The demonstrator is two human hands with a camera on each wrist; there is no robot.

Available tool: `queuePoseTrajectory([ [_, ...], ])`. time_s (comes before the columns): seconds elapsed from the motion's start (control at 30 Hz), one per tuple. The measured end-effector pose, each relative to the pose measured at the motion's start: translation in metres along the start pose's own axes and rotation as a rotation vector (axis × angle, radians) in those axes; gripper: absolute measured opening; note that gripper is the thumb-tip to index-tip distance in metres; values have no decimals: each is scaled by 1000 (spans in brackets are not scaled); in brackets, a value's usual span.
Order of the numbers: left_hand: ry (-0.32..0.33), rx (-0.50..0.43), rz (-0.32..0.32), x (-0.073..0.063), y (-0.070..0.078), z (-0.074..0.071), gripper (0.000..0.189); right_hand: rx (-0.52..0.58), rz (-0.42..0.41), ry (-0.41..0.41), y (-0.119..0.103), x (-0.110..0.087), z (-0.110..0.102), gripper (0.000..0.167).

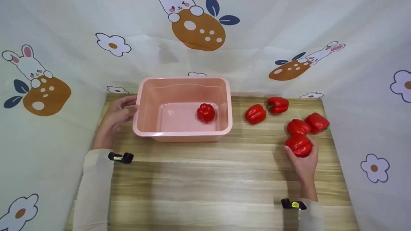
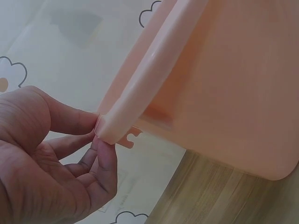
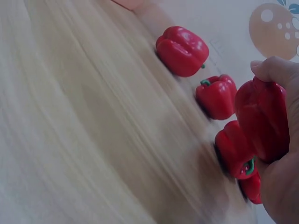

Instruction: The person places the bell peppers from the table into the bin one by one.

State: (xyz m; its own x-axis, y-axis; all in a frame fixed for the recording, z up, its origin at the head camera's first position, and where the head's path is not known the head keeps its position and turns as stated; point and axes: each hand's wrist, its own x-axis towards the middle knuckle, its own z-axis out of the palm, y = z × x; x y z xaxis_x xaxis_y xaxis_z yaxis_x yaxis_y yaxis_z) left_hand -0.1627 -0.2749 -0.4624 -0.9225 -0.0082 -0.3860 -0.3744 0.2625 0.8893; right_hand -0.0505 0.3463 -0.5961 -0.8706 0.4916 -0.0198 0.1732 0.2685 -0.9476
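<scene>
Wood-grain surface [image 1: 205, 179], right side: we see the right hand [image 1: 304, 165] curled round a glossy red pepper [image 1: 298, 145], thumb on one flank and fingers on the other, parted just as wide as its body. The left hand [image 1: 118, 114] pinches the left rim of a pink tub [image 1: 183, 133] between thumb and fingers. One pepper [image 1: 205, 113] lies inside the tub, toward its right end. On the surface to the tub's right lie the near pepper [image 1: 255, 114], the back pepper [image 1: 278, 105] and, just beyond the held one, the middle pepper [image 1: 298, 126] and the far-right pepper [image 1: 317, 123]. We judge the held pepper light and firm, its shiny skin likely slippery and perhaps quick to bruise under a hard squeeze. Its broad middle is, in our view, the best hold, since the furrows give fingers some purchase; its stalk we cannot make out. The tub looks to us like light, slightly springy plastic, with the rim the natural place to steady it
</scene>
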Motion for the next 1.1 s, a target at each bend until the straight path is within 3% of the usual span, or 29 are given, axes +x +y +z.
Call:
queuePoseTrajectory([
  [0.23,1,-9,-4,0,-2,-1,59,1,-18,-54,-14,2,11,83],
  [0.5,10,-23,-11,-1,0,-1,59,104,-131,-130,-37,8,31,82],
  [0.87,7,-21,-38,4,-1,0,59,-11,-124,-194,-67,10,50,82],
  [1.1,-1,-21,-36,3,0,0,60,11,-160,-249,-89,15,61,80],
])
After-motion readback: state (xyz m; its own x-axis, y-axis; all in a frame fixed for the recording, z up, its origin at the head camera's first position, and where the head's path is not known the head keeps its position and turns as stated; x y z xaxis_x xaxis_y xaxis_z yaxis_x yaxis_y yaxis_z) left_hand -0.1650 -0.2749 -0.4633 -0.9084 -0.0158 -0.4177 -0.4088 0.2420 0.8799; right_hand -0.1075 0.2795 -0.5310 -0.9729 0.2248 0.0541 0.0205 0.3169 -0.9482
